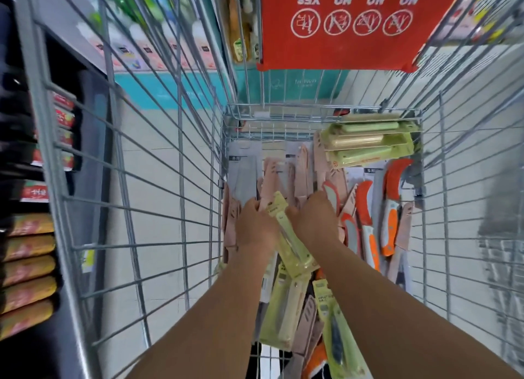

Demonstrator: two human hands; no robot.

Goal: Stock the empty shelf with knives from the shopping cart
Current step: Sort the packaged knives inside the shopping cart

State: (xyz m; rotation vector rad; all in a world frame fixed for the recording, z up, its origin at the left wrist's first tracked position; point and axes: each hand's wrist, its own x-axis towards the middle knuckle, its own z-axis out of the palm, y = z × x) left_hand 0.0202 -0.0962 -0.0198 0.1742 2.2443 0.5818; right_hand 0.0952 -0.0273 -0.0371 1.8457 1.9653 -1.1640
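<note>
Both my arms reach down into the wire shopping cart, whose bottom is covered with packaged knives. My left hand and my right hand meet over a yellow-green carded knife pack that lies tilted between them; fingers of both hands curl on its upper part. Pink sheathed knives lie just beyond the hands. Orange-handled knives lie to the right. More yellow-green packs lie under my forearms.
A stack of green boxed items sits at the cart's far right corner. The red child-seat flap hangs above the far end. Stocked shelves stand to the left of the cart, tiled floor around it.
</note>
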